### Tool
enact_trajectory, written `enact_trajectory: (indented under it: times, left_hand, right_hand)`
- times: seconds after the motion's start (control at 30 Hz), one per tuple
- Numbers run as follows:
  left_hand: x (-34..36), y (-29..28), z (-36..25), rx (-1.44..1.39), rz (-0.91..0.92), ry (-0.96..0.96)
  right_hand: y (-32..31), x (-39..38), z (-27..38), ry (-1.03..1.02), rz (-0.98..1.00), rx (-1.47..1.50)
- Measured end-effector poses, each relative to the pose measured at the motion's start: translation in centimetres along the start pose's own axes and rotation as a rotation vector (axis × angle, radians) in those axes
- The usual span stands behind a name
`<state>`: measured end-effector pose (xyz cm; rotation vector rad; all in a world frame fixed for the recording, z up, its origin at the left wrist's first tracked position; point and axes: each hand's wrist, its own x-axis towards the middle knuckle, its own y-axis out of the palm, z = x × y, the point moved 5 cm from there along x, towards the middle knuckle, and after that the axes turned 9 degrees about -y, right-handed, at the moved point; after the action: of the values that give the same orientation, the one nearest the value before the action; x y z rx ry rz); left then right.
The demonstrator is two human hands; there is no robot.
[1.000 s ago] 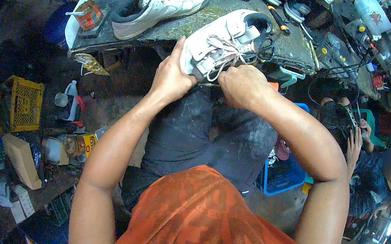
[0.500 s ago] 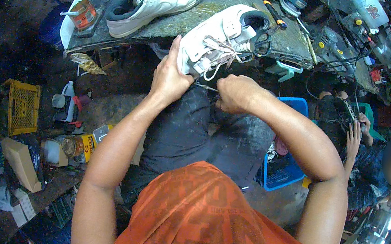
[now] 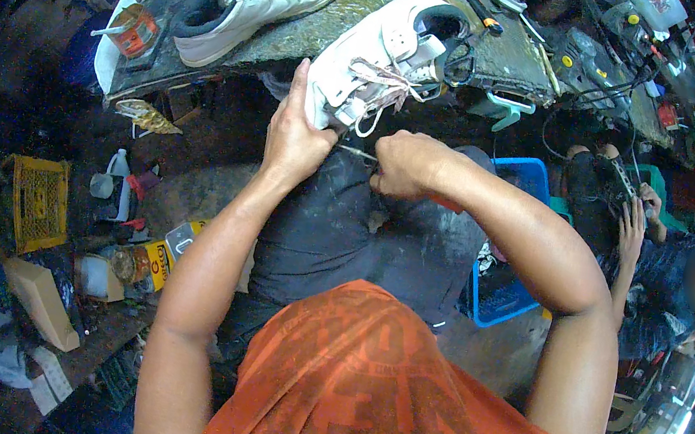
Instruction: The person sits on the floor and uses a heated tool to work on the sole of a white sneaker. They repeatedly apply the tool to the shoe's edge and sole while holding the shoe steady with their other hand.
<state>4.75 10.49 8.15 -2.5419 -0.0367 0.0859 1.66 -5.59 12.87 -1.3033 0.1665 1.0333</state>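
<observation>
My left hand [image 3: 297, 136] grips a white sneaker [image 3: 360, 56] by its lower end, thumb and fingers pressed against it. The shoe is tilted at the bench edge, pale laces dangling and dark lining showing. My right hand [image 3: 407, 163] is closed just below and right of the shoe, with a thin, pale line, cord or tool shaft, stretching from its fingers toward my left hand; what exactly it holds is hidden. A second white sneaker [image 3: 261, 8] lies on the bench to the left.
The worn bench [image 3: 508, 63] bears other shoes, an orange tin [image 3: 133, 35] and a black-and-orange tool [image 3: 479, 8]. A blue basket [image 3: 499, 316] and yellow crate [image 3: 37, 207] stand below. At right another person's hand [image 3: 632, 224] is near a dark object.
My right hand has drawn downward and slightly left, away from the shoe, exposing the thin line. My left hand and the shoe have shifted slightly left in view, along with the bench.
</observation>
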Motion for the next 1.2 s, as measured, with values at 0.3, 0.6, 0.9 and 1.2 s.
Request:
enact_trajectory:
  times: [0.3,0.6,0.9,1.2]
  left_hand:
    - [0.5,1.1,1.0,-0.07,-0.024,0.041]
    - [0.7,2.3,1.4,-0.138,-0.022,0.005]
    - [0.9,2.9,1.6,-0.209,-0.002,0.001]
    - [1.4,2.5,1.7,-0.213,-0.237,0.197]
  right_hand:
    - [0.8,0.7,-0.3,0.044,0.027,0.168]
    - [1.2,1.5,-1.5,0.095,0.034,0.202]
    - [1.6,2.4,-1.5,0.109,0.088,0.173]
    - [-0.1,-0.1,-2.8,0.112,-0.033,0.248]
